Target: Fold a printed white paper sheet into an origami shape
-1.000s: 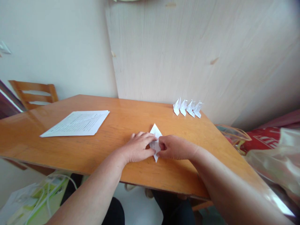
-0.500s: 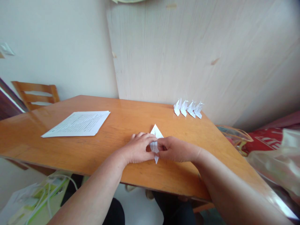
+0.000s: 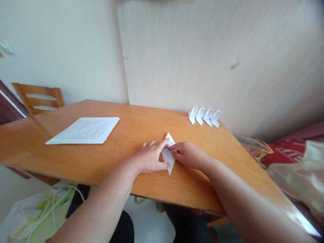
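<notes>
Wide left grip [image 3: 152, 158] touches printed white paper diamond [image 3: 168, 158]; right grip [image 3: 190, 155], I can't tell.

Lit softly, fairly brightly. Shadowed on the wooden table [image 3: 141, 128] beside the right forearm [image 3: 243, 206], glaring white along the table's right edge. Stretched and blurred toward the margins; too soft for reading print on the folded paper [image 3: 168, 156].

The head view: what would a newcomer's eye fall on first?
Likely the folded white paper on the wooden table, with the left hand and right hand both touching it. Next, four folded paper pieces in a row near the table's far right corner, then a stack of printed sheets on the left.
</notes>
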{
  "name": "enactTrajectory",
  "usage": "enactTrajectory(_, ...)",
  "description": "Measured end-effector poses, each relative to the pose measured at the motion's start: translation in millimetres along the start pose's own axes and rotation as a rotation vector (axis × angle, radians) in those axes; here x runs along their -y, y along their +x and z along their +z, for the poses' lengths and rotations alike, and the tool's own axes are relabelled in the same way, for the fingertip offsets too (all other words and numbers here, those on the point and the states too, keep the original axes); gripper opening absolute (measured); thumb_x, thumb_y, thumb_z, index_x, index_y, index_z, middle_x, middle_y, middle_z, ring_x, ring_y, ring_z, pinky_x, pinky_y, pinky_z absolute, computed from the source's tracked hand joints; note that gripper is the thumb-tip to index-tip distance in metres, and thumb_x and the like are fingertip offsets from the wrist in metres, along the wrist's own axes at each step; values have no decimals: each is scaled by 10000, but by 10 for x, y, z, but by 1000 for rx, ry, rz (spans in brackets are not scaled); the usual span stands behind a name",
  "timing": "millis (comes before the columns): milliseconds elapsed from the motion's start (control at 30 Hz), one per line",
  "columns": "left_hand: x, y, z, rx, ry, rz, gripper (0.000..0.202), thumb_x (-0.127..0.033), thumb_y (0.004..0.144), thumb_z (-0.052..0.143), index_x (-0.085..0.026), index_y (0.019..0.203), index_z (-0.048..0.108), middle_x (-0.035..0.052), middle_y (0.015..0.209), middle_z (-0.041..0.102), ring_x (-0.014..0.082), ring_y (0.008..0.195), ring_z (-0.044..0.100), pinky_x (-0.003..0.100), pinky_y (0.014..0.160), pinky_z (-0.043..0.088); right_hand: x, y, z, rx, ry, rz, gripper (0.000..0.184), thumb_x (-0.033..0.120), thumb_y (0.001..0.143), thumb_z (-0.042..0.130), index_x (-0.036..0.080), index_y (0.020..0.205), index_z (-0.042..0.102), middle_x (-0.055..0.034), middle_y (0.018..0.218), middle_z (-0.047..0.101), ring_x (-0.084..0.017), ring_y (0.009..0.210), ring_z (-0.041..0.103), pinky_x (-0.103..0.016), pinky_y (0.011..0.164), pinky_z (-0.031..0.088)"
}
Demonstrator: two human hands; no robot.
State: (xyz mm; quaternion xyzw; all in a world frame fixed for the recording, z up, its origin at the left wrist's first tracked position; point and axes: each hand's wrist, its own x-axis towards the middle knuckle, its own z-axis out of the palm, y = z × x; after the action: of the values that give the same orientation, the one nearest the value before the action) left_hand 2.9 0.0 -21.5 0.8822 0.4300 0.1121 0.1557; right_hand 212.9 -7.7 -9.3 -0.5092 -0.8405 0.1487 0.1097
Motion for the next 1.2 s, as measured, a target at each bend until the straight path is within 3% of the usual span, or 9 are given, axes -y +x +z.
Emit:
enactTrajectory(267,-28,-5,-24,24,65,-11,874,-482,787,657,-366,1568,284,121,1333,601,334,1273,522,487,1031,372,111,-21,-17,24,-325,-17,285,291,981,498,235,1107,747,-92,1042,773,-247,876,704,-306,727,443)
enactTrajectory(500,-19,22,-28,39,28,-29,590,-343,948,412,-381,1534,358,70,1480,533,289,1375,443,505,1091,318,265,-150,-90,51,-370,-78,276,264,998,473,227,1043,743,-89,968,779,-242,805,711,-309,668,417)
enactTrajectory(867,-26,10,-45,69,52,-30,607,-529,932,471,-380,1516,393,94,1443,545,327,1319,482,491,1073,339,492,-396,-221,118,-251,-140,232,166,925,518,197,1020,727,-90,996,763,-215,842,676,-302,707,409)
enactTrajectory(1000,-30,12,-62,83,71,-32,638,-436,904,513,-371,1524,377,84,1478,517,316,1326,473,464,1082,332,538,-480,-322,198,-208,-173,216,179,914,517,190,820,711,-47,815,728,-159,663,588,-294,626,356)
enactTrajectory(1133,-42,5,-67,73,73,-22,670,-427,875,544,-377,1520,368,74,1464,532,319,1317,479,463,1061,349,480,-471,-351,297,8,-259,245,179,877,546,185,641,614,31,600,579,-104,543,449,-255,565,323)
enactTrajectory(1200,-54,0,-65,50,64,-6,655,-469,866,561,-383,1494,398,72,1402,582,327,1296,494,473,1033,368,401,-386,-292,208,133,-275,225,173,894,523,185,695,628,32,644,592,-108,590,483,-239,580,340)
